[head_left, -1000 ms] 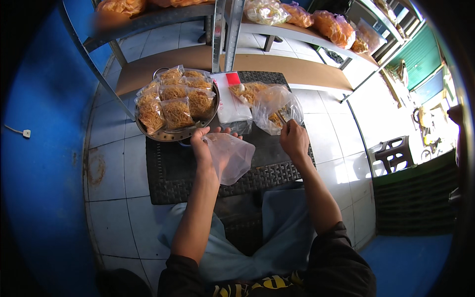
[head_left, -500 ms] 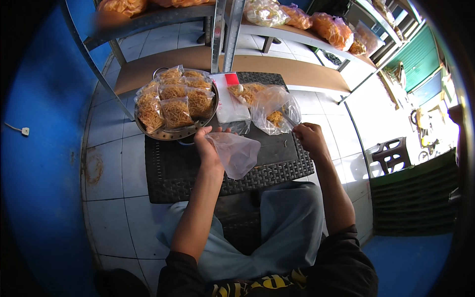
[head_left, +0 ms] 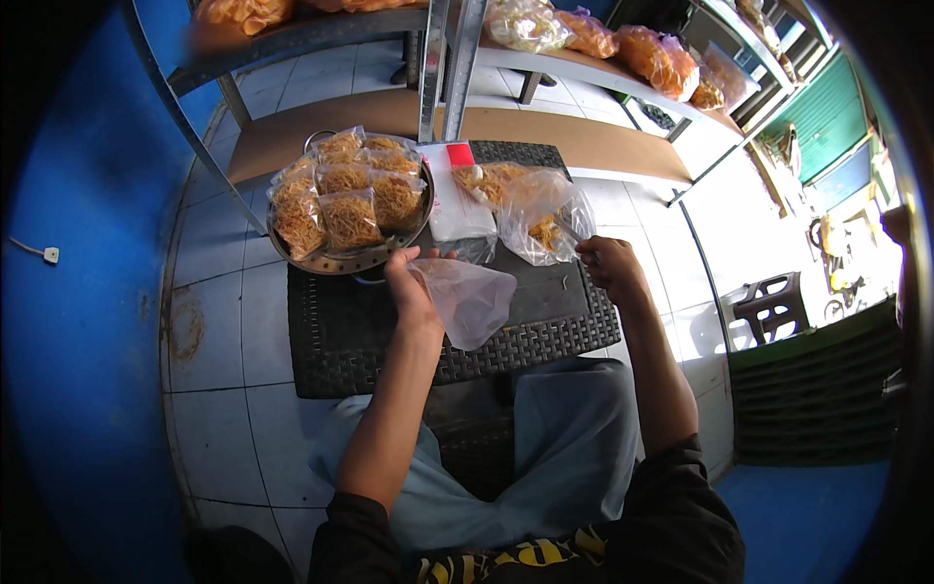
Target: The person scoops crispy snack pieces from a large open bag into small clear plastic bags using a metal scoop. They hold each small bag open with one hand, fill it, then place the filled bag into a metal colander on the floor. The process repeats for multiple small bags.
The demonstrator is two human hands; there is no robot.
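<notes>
My left hand [head_left: 411, 282] holds a small clear plastic bag [head_left: 472, 302] by its mouth; the bag hangs over the near part of the table and looks unfilled. My right hand [head_left: 611, 265] is closed around the handle of what looks like a spoon [head_left: 572, 230]; its head is hidden in a larger open plastic bag [head_left: 530, 209]. Orange-yellow crispy strands [head_left: 545, 232] lie inside that bag. Left of it is a flat stack of clear bags [head_left: 457, 216] with a red patch. A round metal tray [head_left: 425, 206] holds several filled bags of strands [head_left: 350, 219].
Everything rests on a dark woven table [head_left: 545, 336] before my knees. Behind it stand metal-framed shelves [head_left: 584, 146], with bagged snacks [head_left: 657, 60] higher up. A blue wall [head_left: 88, 370] runs along the left, and a dark plastic chair [head_left: 772, 307] stands at the right.
My right hand has shifted and turned slightly at the open bag, with its fingers more in view. My left hand and the small bag are almost unchanged.
</notes>
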